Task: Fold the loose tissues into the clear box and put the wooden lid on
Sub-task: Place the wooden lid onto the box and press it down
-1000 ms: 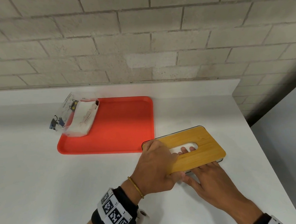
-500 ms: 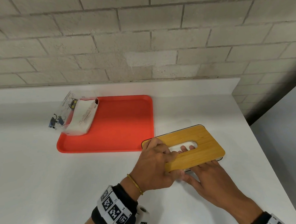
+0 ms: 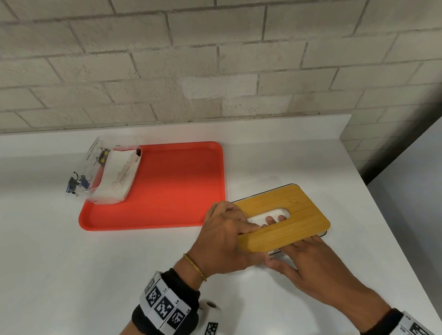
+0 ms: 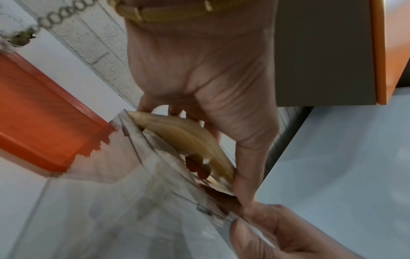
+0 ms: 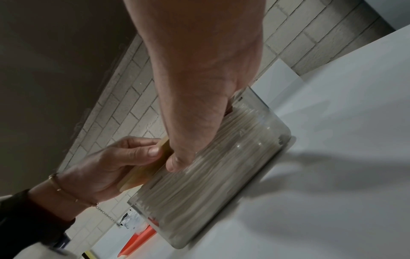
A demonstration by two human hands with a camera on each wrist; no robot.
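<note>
Head view: the wooden lid point(image 3: 284, 220) sits over the clear box point(image 3: 323, 233), skewed, so the box's dark rim shows at the far and right edges. The box stands on the white bench point(image 3: 66, 265), just right of the red tray point(image 3: 165, 190). The left hand point(image 3: 223, 241) grips the lid's near-left corner, fingers point(image 3: 246, 227) curled over the top face. The right hand point(image 3: 314, 267) lies at the near long side, and its fingertips show through the lid's oval slot (so they reach under the lid). White tissue is visible in the slot. An opened tissue packet point(image 3: 113, 178) lies on the tray's far-left corner.

Left wrist view (blurred): the left hand point(image 4: 210, 87) pinches the lid point(image 4: 184, 138) at its edge, thumb along one side, fingers behind. The clear box wall point(image 4: 133, 201) is below; the right hand's thumb point(image 4: 255, 241) touches the box corner.

Right wrist view: the right hand point(image 5: 199, 105) is pushed in between lid and box, thumb pressed on the stacked tissues point(image 5: 210, 166) inside the clear box point(image 5: 277, 133). The left hand point(image 5: 111, 166) holds the lid point(image 5: 142, 175) tilted up at that end.
</note>
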